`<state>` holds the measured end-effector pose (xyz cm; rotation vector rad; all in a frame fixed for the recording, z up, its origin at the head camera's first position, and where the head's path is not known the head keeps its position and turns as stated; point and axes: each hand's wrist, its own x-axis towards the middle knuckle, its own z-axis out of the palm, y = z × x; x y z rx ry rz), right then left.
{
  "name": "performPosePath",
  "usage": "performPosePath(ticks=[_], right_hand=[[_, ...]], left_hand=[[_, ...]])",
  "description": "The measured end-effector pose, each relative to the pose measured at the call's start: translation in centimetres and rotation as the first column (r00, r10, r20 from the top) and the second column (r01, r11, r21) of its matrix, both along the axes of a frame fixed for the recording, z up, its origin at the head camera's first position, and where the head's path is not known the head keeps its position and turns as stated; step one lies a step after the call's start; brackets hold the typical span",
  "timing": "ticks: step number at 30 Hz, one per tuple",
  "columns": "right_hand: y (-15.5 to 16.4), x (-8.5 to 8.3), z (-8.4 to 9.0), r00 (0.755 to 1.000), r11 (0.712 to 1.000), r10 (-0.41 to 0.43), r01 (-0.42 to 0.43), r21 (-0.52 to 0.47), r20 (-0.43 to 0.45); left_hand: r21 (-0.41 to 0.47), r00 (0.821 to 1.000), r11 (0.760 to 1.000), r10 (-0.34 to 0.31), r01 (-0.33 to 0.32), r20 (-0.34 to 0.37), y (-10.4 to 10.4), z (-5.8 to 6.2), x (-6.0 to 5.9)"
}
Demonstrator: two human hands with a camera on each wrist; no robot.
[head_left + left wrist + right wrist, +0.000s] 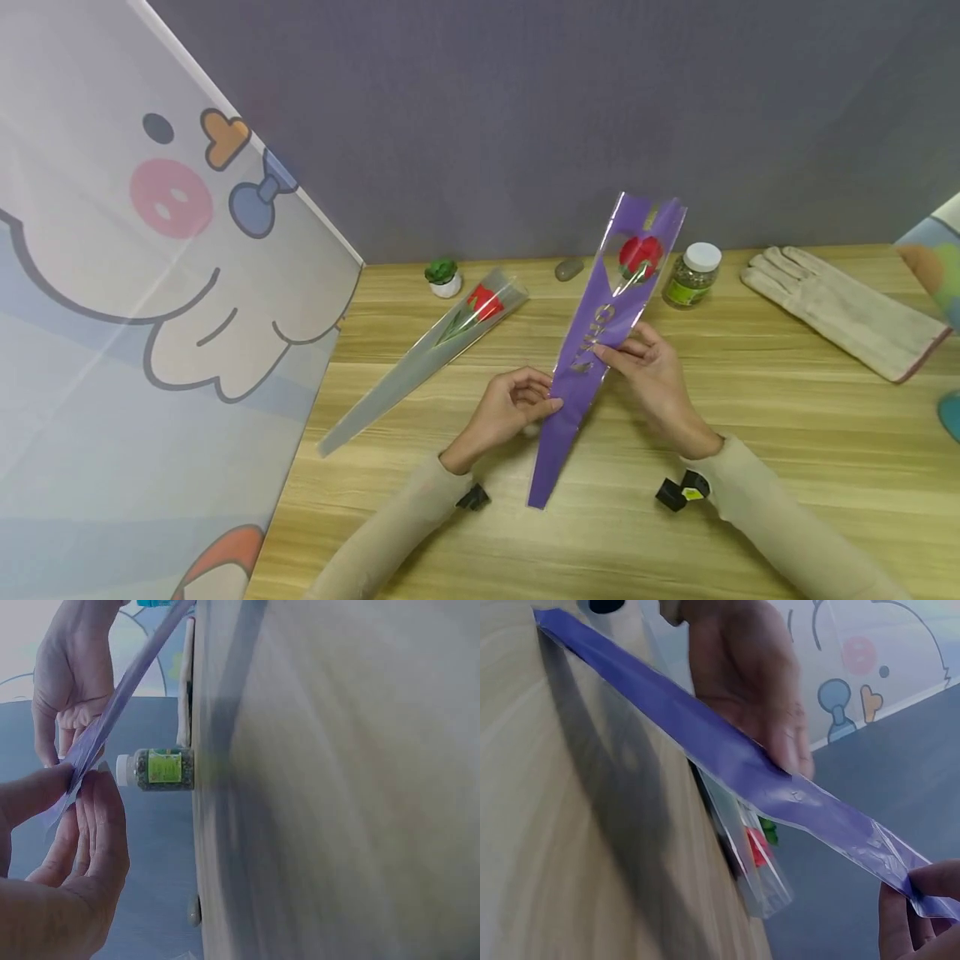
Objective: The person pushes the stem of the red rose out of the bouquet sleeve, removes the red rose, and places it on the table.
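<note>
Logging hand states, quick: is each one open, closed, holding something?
Left hand: closed, pinching the purple sleeve towards its narrow end.
Right hand: closed, pinching the purple sleeve too, nearer the red rose.

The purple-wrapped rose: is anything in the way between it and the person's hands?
Nothing visible: the left hand and right hand both pinch the purple-wrapped rose by its edges. The jar stands to its right, outside both grips.

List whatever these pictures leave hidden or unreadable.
- Head and left wrist: wording on the jar label, too small.
- Head: the teal thing, cut off by the right edge.
- Head: anything low inside the purple wrapper, hidden by its film.
- Right wrist: the wrapper's wide end, past the right edge.
</note>
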<state>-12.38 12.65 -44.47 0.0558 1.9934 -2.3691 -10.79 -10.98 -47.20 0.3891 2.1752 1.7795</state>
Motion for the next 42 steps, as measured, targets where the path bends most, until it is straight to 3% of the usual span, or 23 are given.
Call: performPosePath(ticks=[5, 13, 18, 32, 42], right_hand=[[0.5, -0.5, 0.7, 1.000, 0.999, -0.026, 0.026, -0.038, -0.006], [0.7, -0.9, 1.0, 0.997, 0.993, -0.054, 0.049, -0.109, -0.052], [0.8, -1.2, 1.3, 0.992, 0.985, -0.103, 0.091, -0.150, -0.069], [1.4, -1.7, 2.0, 0.986, 0.960, -0.144, 0.118, -0.256, -0.085], [1.6, -1.7, 2.1, 0.984, 0.960, -0.129, 0.094, -0.263, -0.119]], left_hand=[[-0.009, 0.999, 1.000, -0.019, 0.019, 0.041, 0.0, -0.2, 0.4], [-0.071, 0.998, 0.997, -0.032, 0.035, 0.046, 0.4, 0.1, 0.6], [-0.060, 0.996, 0.997, -0.051, 0.055, 0.074, 0.4, 0.3, 0.7], [-0.044, 0.994, 0.994, -0.101, 0.102, 0.032, 0.6, 0.1, 1.0], [-0.066, 0.999, 0.996, -0.053, 0.053, -0.004, 0.6, 0.1, 1.3]])
